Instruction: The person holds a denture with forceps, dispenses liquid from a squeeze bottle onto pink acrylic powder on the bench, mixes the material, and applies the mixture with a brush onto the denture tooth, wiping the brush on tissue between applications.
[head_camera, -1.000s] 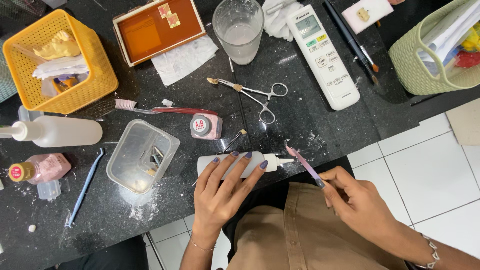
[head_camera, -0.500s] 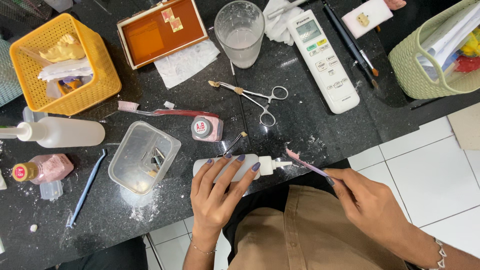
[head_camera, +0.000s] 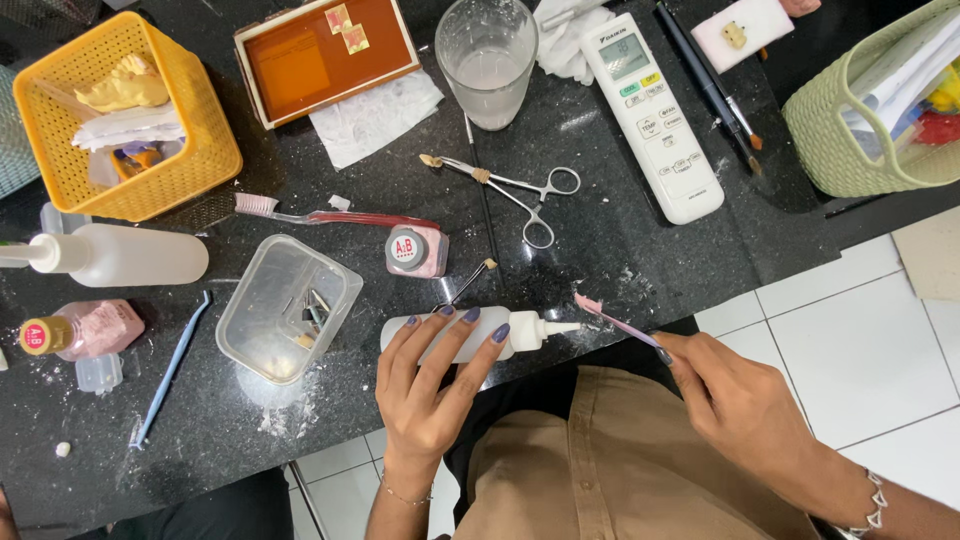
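Note:
My left hand (head_camera: 432, 385) rests on a small white squeeze bottle (head_camera: 520, 330) that lies on its side at the front edge of the black counter, nozzle pointing right. My right hand (head_camera: 740, 400) pinches a thin tool (head_camera: 612, 317) with a pink lump at its tip, held just right of the nozzle. The tip and nozzle are a short gap apart.
A clear plastic tub (head_camera: 285, 308) with small tools, a pink jar (head_camera: 415, 250), toothbrush (head_camera: 330, 213), forceps (head_camera: 505, 185), cloudy glass (head_camera: 490, 60), remote control (head_camera: 652, 112), orange basket (head_camera: 120, 115), green basket (head_camera: 870, 110), spray bottle (head_camera: 110, 255) and powder dust lie about.
My left hand has slid onto the squeeze bottle and closed its fingers over it. My right hand has brought the tool tip down close to the nozzle.

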